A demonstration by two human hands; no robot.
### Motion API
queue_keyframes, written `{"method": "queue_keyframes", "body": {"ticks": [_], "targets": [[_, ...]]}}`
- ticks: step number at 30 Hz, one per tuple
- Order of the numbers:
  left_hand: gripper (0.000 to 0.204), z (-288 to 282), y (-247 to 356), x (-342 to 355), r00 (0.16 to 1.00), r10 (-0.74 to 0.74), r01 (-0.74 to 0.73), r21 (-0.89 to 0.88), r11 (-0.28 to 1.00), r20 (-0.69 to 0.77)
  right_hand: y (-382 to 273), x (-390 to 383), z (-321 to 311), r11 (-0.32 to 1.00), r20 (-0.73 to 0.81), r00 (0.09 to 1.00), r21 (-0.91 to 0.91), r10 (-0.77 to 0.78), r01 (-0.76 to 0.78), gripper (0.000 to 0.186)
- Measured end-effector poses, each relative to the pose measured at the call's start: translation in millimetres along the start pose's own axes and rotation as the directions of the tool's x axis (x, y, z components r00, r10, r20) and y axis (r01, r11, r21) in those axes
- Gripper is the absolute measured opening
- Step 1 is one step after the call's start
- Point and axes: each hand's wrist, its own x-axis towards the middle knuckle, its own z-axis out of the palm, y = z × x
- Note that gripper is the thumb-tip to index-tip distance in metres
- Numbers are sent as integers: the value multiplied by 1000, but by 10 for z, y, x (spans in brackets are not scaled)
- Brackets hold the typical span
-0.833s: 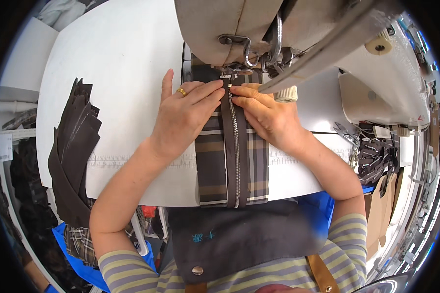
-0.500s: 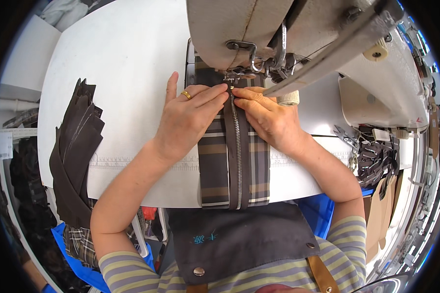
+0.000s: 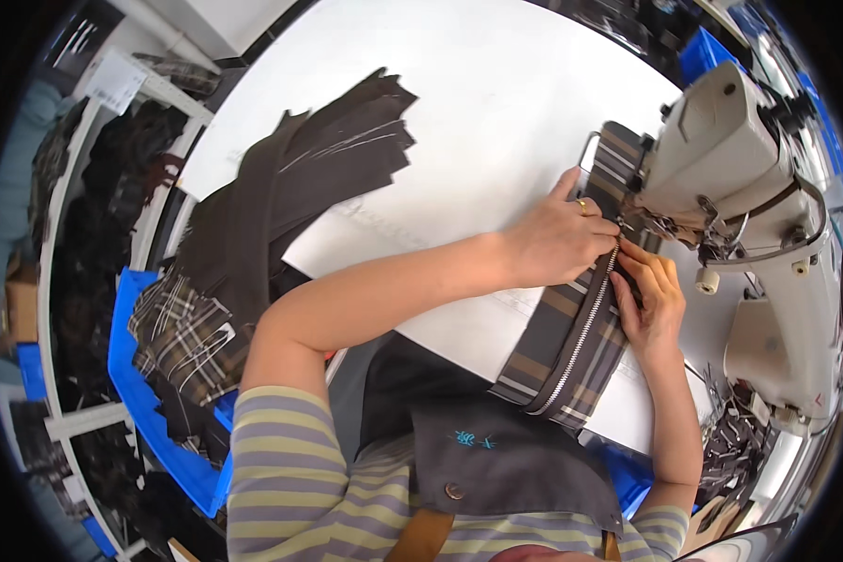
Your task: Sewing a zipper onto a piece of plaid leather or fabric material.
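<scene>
My left hand (image 3: 557, 245) rests on the plaid fabric strip (image 3: 534, 347), its bent fingertips beside the top of a metal zipper (image 3: 576, 347) with dark tape lying lengthwise along it. My right hand (image 3: 654, 304) lies on the zipper's other side, fingers curved and thumb apart, touching the strip and tape. Both hands are just on the near side of the sewing machine's needle area (image 3: 632, 225); the exact contact under the fingertips is hidden. The white machine (image 3: 702, 159) stands over the strip at the right.
A fanned stack of dark fabric pieces (image 3: 314, 169) lies left on the white table (image 3: 403, 281). A blue bin (image 3: 126, 393) holds plaid cloth (image 3: 187, 337). Shelving with dark bundles (image 3: 108, 281) stands far left, a blue tray (image 3: 702, 51) behind, and dark tangled bits (image 3: 731, 450) lie right.
The view has swung left, showing the shelving, with strip, machine and hands now appearing farther right. Both hands stay beside the zipper top; the right hand's fingers look more bent.
</scene>
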Motion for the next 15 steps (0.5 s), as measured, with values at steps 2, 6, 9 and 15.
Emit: {"method": "queue_keyframes", "body": {"ticks": [2, 6, 9, 15], "targets": [[25, -126, 106, -115, 994, 54, -45, 102, 994, -91, -29, 3, 7, 1000, -7, 1000, -12, 8, -8, 19], [21, -706, 240, -662, 983, -55, 92, 217, 972, -173, -46, -7, -1, 1000, -22, 1000, -9, 13, -13, 18], [17, -1480, -173, -1288, 863, -358, 495, 454, 741, -357, -38, -17, 2, 1000, -30, 1000, -10, -7, 7, 18], [64, -2197, -1277, -2056, 276, -957, 887, -360, 290, -89, -51, -20, 25, 999, -64, 997, -18, -31, 30, 16]]}}
